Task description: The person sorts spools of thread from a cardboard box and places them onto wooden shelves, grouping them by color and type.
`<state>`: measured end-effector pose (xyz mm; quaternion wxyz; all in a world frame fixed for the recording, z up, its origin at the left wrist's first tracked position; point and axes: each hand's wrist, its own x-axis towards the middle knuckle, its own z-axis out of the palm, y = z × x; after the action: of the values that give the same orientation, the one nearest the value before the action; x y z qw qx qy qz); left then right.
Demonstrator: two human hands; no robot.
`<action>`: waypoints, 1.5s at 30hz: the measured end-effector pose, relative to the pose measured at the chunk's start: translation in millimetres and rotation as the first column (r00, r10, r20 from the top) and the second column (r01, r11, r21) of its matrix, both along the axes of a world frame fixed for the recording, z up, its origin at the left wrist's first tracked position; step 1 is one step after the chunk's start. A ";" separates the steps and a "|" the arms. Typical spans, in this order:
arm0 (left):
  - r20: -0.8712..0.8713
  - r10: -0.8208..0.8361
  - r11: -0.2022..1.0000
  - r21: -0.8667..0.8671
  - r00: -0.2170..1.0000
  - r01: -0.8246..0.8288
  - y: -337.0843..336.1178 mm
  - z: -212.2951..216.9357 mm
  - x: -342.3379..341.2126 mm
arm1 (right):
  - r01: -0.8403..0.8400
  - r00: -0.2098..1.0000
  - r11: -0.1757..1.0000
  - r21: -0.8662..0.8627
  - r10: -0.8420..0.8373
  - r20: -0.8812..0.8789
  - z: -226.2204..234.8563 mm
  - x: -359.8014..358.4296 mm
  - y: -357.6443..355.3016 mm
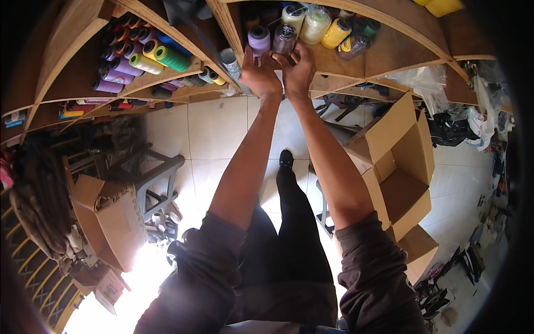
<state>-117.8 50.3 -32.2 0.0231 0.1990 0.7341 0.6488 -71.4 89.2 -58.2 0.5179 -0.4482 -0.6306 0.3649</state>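
At the front edge of a wooden shelf compartment, both my arms reach up and forward. My left hand has its fingers curled round the lower end of a lavender thread cone. Right beside it, my right hand grips the lower part of a dark brown thread cone in clear plastic. The two hands nearly touch at the thumbs, and parts of the fingertips are hidden. Behind and to the right stand a cream cone in plastic, a yellow cone and another dark wrapped cone.
A left compartment holds stacked cones, among them a green cone. Wooden dividers separate the compartments. An open cardboard box stands on the right, another box on the left near a dark stool. Pale tiles cover the floor.
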 end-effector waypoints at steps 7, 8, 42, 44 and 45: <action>0.062 0.119 0.991 -0.076 0.991 -0.114 -4.7 -10.7 -1.3 | 0.115 0.991 0.993 0.014 -0.116 0.069 0.1 -8.5 -9.5; 0.054 0.117 0.991 -0.078 0.992 -0.113 -6.1 -12.7 -9.5 | 0.116 0.990 0.993 -0.012 -0.115 0.079 1.7 -10.7 -12.2; -0.073 -0.985 -0.158 0.006 -0.157 0.987 -371.5 198.2 318.5 | 0.525 0.849 0.836 -0.163 -0.528 0.024 224.9 379.9 -471.7; -0.083 -0.945 -0.321 0.069 -0.316 0.944 -371.8 220.6 374.4 | 0.634 0.772 0.773 0.016 -0.633 -0.053 232.8 424.5 -486.3; -0.093 -0.918 -0.393 0.069 -0.386 0.917 -370.3 223.6 405.8 | 0.674 0.739 0.737 0.059 -0.669 -0.083 231.1 453.0 -490.1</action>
<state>288.0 -320.0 191.4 0.5435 0.7203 0.2010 0.3813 381.6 -400.9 172.9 0.6508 -0.6123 -0.4268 0.1390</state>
